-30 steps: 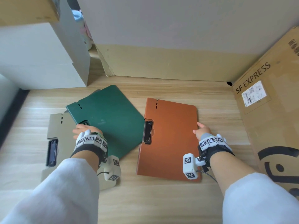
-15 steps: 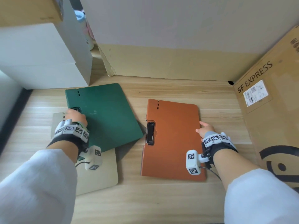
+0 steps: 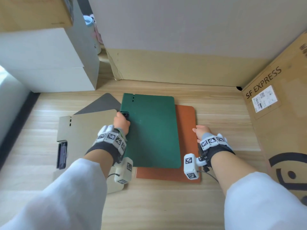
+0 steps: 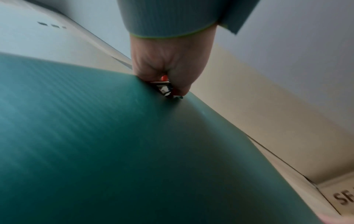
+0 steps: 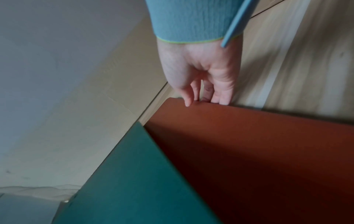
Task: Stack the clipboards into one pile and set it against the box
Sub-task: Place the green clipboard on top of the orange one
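A green clipboard (image 3: pixel 152 130) lies on top of an orange clipboard (image 3: pixel 187 127) in the middle of the wooden surface, offset to the upper left. My left hand (image 3: pixel 122 122) grips the green board by the black clip on its left edge; the left wrist view shows the left hand (image 4: pixel 168 72) pinching that clip on the green clipboard (image 4: pixel 134 151). My right hand (image 3: pixel 201 131) holds the orange board's right edge, thumb on top of the orange clipboard (image 5: pixel 249 144). A beige clipboard (image 3: pixel 89 128) lies to the left over a grey one (image 3: pixel 103 103). The SF EXPRESS box (image 3: pixel 282 122) stands at the right.
White boxes (image 3: pixel 49 63) stand at the back left. A large cardboard sheet (image 3: pixel 166 68) leans along the back. The beige board's black clip (image 3: pixel 62 154) points toward the near left. Bare wooden surface (image 3: pixel 166 205) lies in front of the boards.
My left hand carried the green clipboard rightward off the beige one and onto the orange one. The right hand stayed at the orange board's right edge.
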